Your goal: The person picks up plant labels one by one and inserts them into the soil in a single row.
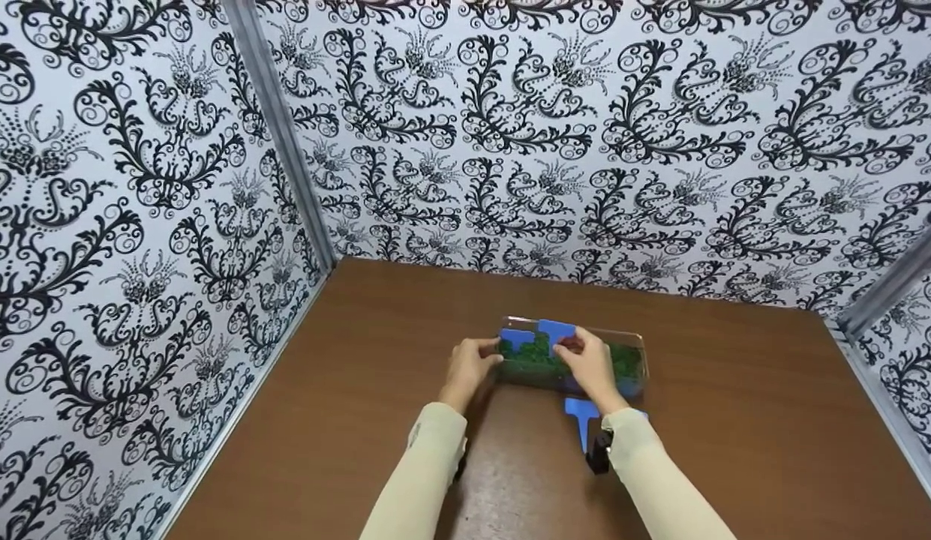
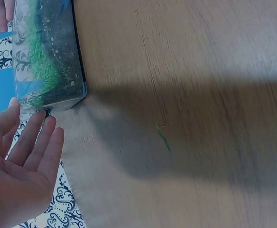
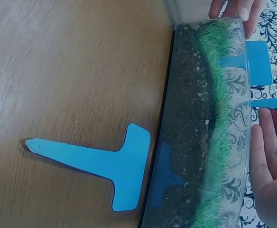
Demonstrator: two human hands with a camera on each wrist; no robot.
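Observation:
A long clear plastic box (image 1: 642,341) holds dark soil and green artificial grass (image 3: 214,109). My left hand (image 1: 469,367) grips the box's left end, thumb near the rim and fingers at the end wall. A blue T-shaped plant label (image 1: 516,339) stands in the grass near that end. With thumb and fingers my right hand (image 1: 589,367) pinches another blue plant label (image 1: 555,331) by its wide head, its narrow stem pointing down at the box. One more blue plant label (image 3: 96,159) lies flat on the table before the box.
The brown wooden table (image 1: 360,390) carries the box. A small green strand (image 2: 163,138) lies on it near the left end. Beside the right sleeve a bit of blue (image 1: 642,413) shows, mostly hidden. Black-and-white patterned walls (image 1: 540,150) stand behind and at the sides.

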